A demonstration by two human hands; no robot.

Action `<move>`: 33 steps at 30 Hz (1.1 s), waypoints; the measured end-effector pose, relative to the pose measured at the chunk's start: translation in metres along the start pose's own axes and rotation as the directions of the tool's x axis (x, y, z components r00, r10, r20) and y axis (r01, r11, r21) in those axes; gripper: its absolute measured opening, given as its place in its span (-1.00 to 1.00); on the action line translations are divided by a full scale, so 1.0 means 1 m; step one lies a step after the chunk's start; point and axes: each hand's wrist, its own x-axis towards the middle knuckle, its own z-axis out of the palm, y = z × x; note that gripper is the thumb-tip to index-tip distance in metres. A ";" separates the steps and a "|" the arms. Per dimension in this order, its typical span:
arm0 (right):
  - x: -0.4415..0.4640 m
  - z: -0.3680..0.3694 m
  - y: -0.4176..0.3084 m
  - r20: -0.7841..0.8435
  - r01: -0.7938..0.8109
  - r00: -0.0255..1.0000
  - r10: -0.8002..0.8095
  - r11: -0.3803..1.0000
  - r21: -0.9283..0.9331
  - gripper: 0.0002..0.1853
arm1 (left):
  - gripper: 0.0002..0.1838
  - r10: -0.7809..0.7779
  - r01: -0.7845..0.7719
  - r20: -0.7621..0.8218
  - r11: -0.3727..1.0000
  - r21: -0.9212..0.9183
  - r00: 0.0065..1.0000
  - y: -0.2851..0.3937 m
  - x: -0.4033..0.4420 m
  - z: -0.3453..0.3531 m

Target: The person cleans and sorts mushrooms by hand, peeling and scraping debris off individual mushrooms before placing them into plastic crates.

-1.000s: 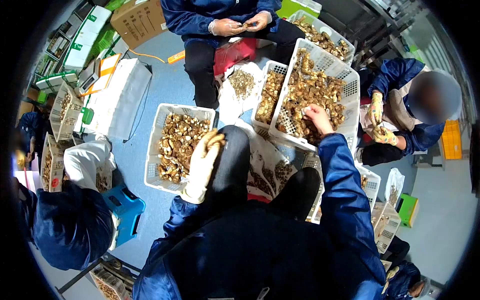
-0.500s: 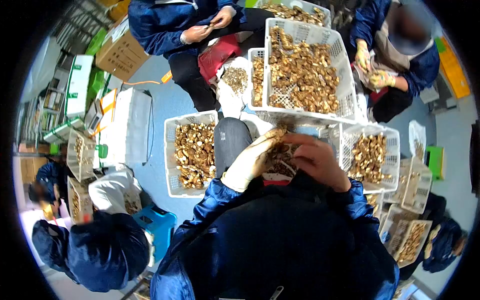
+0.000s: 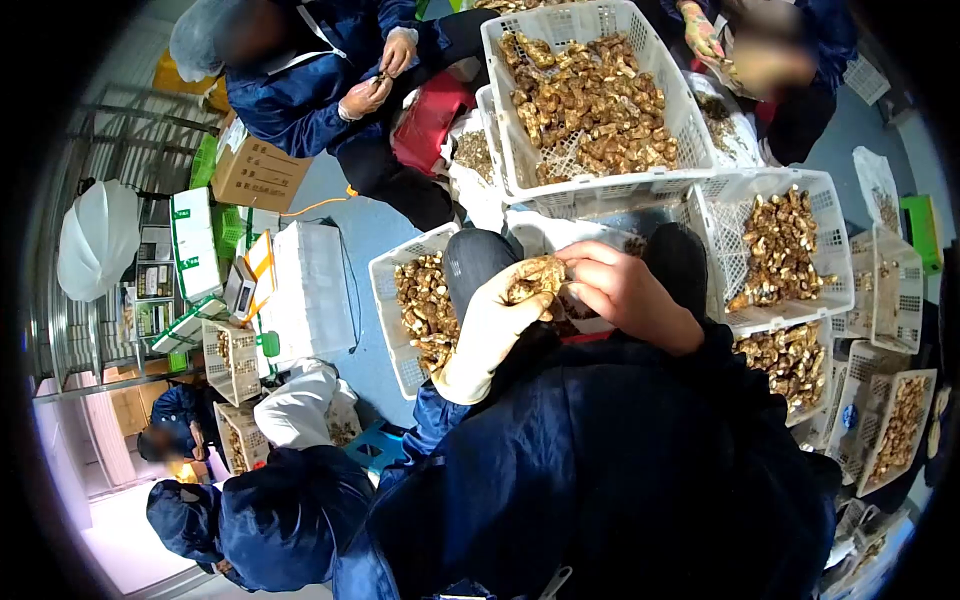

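Note:
My left hand, in a pale glove, is closed around a brown, dirt-flecked mushroom above my lap. Bent fingers of my bare right hand pinch the mushroom's right edge; whether they also hold something small is hidden. Just beyond my knees stands a large white crate heaped with mushrooms. Beside my left knee, another white crate holds rounder mushroom pieces. To the right is a third crate with mushrooms inside. Part of a white container with brown bits shows between my knees.
Across from me, one person's hands work on a small item. Another person's patterned glove shows at top right. A cardboard box and a clear plastic bin stand left. More mushroom crates line the right side.
The view has turned, shifting the surroundings. My right hand, blurred and spread before, has come in against the mushroom. The mushroom in my left hand has turned and shows more clearly.

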 end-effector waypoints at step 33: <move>-0.020 0.036 0.000 -0.115 -0.497 0.846 0.521 0.848 0.186 -0.85 | -0.59 0.196 -0.061 -0.089 0.648 0.759 0.977 -0.002 -0.001 0.016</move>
